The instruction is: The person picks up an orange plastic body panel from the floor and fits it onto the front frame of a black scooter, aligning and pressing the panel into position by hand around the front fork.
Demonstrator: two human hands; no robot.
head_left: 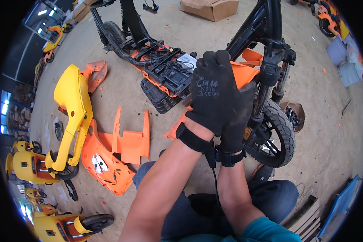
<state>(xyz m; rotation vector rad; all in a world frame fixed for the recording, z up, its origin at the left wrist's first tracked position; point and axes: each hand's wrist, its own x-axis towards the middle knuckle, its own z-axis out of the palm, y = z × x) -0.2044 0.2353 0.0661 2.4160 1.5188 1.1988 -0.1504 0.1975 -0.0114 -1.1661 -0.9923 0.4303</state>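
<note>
In black gloves, my left hand (211,90) is curled over my right hand (240,115) beside an orange panel (246,73) at the front of a stripped black scooter frame (272,24). What my left fingers grip is hidden; my right fingers are hidden behind the left hand. The front fork (254,119) and wheel (286,143) stand just right of my hands. Behind them lies the frame's deck (157,68), with wiring, a silver unit and orange parts.
Detached orange bodywork (109,165) and yellow bodywork (74,101) lie at left. Yellow scooters (32,165) line the left edge. A cardboard box (207,10) sits behind; a box of small parts (294,117), plastic bins (343,64) and a wooden pallet (306,220) are at right.
</note>
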